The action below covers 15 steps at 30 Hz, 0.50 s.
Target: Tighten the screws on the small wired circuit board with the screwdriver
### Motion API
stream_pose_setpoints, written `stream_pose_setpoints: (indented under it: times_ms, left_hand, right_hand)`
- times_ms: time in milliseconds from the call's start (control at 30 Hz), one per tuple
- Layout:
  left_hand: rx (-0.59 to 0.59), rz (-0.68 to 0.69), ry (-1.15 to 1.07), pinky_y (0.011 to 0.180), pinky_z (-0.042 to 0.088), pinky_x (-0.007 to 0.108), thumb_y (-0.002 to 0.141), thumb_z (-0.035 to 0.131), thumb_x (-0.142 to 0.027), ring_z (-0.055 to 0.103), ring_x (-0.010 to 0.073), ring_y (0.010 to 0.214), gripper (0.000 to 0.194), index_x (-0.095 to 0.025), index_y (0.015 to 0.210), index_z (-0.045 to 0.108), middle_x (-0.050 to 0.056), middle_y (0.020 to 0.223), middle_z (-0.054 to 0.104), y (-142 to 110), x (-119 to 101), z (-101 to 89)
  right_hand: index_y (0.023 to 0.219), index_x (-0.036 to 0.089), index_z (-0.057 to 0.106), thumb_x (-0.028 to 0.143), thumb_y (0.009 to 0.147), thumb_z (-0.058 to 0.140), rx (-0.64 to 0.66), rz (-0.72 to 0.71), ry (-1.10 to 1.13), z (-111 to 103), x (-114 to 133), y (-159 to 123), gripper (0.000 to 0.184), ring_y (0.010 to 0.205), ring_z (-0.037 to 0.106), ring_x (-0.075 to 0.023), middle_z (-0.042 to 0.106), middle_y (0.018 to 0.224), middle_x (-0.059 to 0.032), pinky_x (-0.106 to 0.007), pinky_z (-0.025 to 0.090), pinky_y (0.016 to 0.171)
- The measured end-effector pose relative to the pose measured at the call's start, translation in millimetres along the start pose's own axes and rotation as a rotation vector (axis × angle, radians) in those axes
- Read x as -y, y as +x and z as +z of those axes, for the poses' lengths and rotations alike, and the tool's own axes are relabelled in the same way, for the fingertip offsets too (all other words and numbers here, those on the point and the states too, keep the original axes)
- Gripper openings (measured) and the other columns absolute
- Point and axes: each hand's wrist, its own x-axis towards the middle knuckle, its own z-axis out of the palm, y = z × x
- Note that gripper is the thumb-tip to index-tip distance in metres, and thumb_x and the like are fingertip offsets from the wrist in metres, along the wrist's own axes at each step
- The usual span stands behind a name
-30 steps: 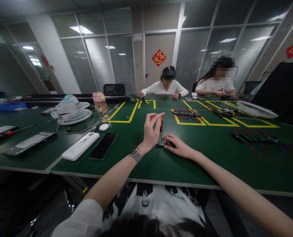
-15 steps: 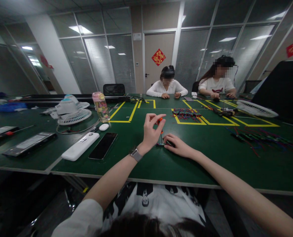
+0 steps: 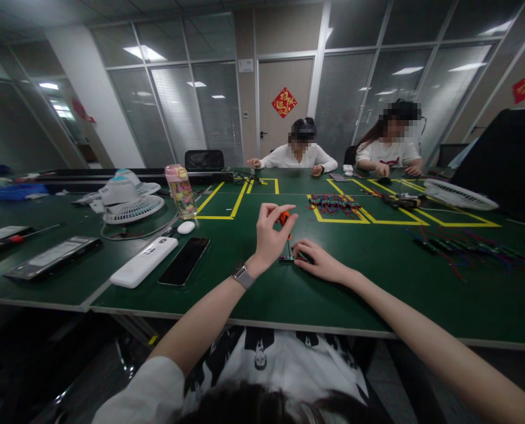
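Note:
My left hand point(image 3: 270, 234) is raised over the table with its thumb and fingers curled around the orange handle of a screwdriver point(image 3: 284, 218). The screwdriver stands upright, and its dark shaft runs down to a small circuit board point(image 3: 286, 258) on the table. My fingers hide part of the handle. My right hand point(image 3: 319, 260) rests low on the table and holds the board's right end, with a dark piece showing beneath the fingers. How the tip meets the board is too small to tell.
On my left lie a black phone point(image 3: 185, 261), a white power bank point(image 3: 145, 262), a white case point(image 3: 186, 227), a bottle point(image 3: 181, 191) and a fan point(image 3: 132, 200). Wired boards point(image 3: 335, 204) lie ahead inside yellow tape; more wired boards point(image 3: 478, 247) are rightward. Two people sit opposite.
More of the orange handle shows between my left fingers, which have shifted slightly. My right hand and the board stay put. The person opposite has moved one hand out to the left.

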Motion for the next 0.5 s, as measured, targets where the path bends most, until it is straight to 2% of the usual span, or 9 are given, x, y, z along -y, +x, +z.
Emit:
stream_pose_setpoints:
  times_ms: [167,267,333,400,500]
  left_hand:
    - [0.077,-0.016,-0.108,0.094,0.047,0.032,0.099,0.036,-0.029,0.059,0.0171,0.108,0.034,-0.023,0.126,0.057,0.008,0.118,0.060,-2.7,6.2,3.0]
    - [0.099,-0.087,-0.197,0.084,0.051,0.030,0.099,0.038,-0.030,0.066,0.0153,0.093,0.038,-0.023,0.135,0.047,0.009,0.120,0.063,-3.7,10.3,5.7]
    - [0.083,-0.085,-0.190,0.082,0.052,0.029,0.096,0.046,-0.030,0.065,0.0144,0.089,0.036,-0.023,0.132,0.051,0.008,0.114,0.065,-3.2,9.7,5.8]
    - [0.059,-0.035,-0.128,0.081,0.050,0.027,0.092,0.054,-0.029,0.062,0.0139,0.087,0.028,-0.023,0.119,0.061,0.005,0.101,0.066,-2.0,6.8,4.4]
    - [0.029,0.016,-0.044,0.078,0.048,0.025,0.089,0.060,-0.028,0.057,0.0128,0.081,0.018,-0.021,0.103,0.068,0.002,0.088,0.059,-0.3,1.4,1.6]
  right_hand:
    - [0.093,0.020,0.058,0.023,0.088,0.057,-0.001,-0.007,0.003,0.3,-1.4,0.1,0.005,0.099,0.055,-0.0223,0.056,0.106,-0.0081,-0.039,0.046,0.092]
    - [0.092,0.020,0.058,0.022,0.088,0.057,0.004,-0.006,-0.004,0.7,-2.0,0.2,0.005,0.099,0.055,-0.0223,0.056,0.106,-0.0082,-0.039,0.046,0.091]
    - [0.092,0.020,0.058,0.022,0.088,0.056,0.004,-0.005,-0.008,1.0,-2.4,0.2,0.005,0.099,0.055,-0.0225,0.056,0.105,-0.0083,-0.039,0.046,0.091]
    - [0.093,0.020,0.058,0.023,0.088,0.056,0.004,-0.002,-0.012,1.4,-3.0,0.1,0.005,0.099,0.055,-0.0227,0.056,0.105,-0.0082,-0.039,0.046,0.091]
    - [0.094,0.020,0.058,0.023,0.088,0.056,0.005,0.003,-0.011,1.9,-3.9,-0.1,0.006,0.100,0.055,-0.0226,0.056,0.106,-0.0080,-0.039,0.046,0.092]
